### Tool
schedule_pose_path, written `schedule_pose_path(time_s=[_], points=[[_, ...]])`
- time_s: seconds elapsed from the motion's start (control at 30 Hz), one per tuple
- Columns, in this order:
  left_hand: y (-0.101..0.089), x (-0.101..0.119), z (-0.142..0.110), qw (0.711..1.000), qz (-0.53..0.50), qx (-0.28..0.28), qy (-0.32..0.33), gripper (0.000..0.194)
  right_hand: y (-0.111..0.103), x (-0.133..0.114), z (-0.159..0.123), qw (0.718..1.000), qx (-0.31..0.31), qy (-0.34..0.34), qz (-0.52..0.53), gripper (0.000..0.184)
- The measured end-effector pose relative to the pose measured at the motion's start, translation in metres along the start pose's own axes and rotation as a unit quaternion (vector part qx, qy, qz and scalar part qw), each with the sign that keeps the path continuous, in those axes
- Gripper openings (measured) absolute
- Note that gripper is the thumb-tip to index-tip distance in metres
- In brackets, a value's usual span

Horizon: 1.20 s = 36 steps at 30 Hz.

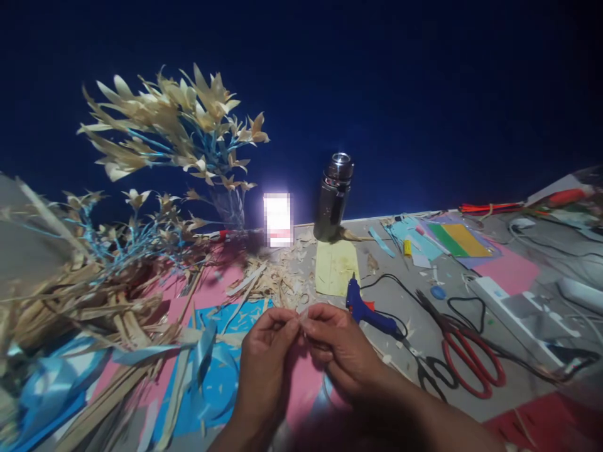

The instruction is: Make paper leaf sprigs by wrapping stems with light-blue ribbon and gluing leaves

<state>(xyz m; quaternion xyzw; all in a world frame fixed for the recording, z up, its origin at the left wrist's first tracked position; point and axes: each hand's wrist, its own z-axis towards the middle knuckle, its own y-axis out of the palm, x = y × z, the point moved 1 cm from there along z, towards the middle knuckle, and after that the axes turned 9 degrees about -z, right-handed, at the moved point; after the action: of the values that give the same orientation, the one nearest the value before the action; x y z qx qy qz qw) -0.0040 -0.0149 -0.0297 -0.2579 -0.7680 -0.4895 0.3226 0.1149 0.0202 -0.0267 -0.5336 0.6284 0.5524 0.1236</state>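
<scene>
My left hand [267, 355] and my right hand [340, 342] meet at the fingertips, low in the middle of the view. Both are closed in a pinch on a small pale strip [302, 309], which the fingers mostly cover, so its kind is unclear. Just right of my right hand, a blue hot glue gun [370, 312] lies with its nozzle toward the back. Beneath and beyond my left hand spreads a blue sheet [226, 320] littered with pale shavings. Pink paper [306, 389] shows below the hands.
Dried flowers with blue stems [188, 132] stand at the back left, above heaped dry husks [127, 314] and blue ribbon [51, 383]. A flask [331, 201] stands behind a yellow cloth [335, 267]. Red-handled scissors [471, 358], black-handled scissors [431, 370] and a power strip [513, 320] lie right.
</scene>
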Motion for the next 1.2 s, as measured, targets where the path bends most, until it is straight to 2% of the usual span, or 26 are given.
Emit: schedule_pose_path(time_s=[0.13, 0.27, 0.47, 0.73, 0.9, 1.2], points=[[0.001, 0.000, 0.002, 0.997, -0.060, -0.015, -0.042, 0.031, -0.004, 0.002, -0.003, 0.998, -0.004, -0.032, -0.050, 0.033], [-0.001, -0.001, 0.003, 0.993, -0.095, -0.005, -0.069, 0.032, -0.007, 0.004, -0.005, 0.994, 0.001, -0.050, -0.100, 0.030], [-0.004, -0.005, 0.003, 0.996, -0.083, -0.009, -0.044, 0.026, -0.007, 0.004, -0.003, 0.982, 0.008, -0.107, -0.155, 0.031], [-0.007, -0.005, 0.003, 0.997, -0.054, -0.020, -0.051, 0.023, -0.011, -0.003, 0.004, 0.999, 0.030, -0.025, -0.003, 0.040], [-0.005, -0.004, 0.003, 0.999, -0.004, -0.015, -0.036, 0.024, -0.011, -0.002, 0.003, 1.000, 0.006, -0.010, -0.009, 0.038], [-0.010, -0.006, 0.005, 0.999, -0.008, -0.009, -0.041, 0.029, -0.016, 0.004, 0.003, 0.999, -0.013, -0.009, -0.052, 0.036]])
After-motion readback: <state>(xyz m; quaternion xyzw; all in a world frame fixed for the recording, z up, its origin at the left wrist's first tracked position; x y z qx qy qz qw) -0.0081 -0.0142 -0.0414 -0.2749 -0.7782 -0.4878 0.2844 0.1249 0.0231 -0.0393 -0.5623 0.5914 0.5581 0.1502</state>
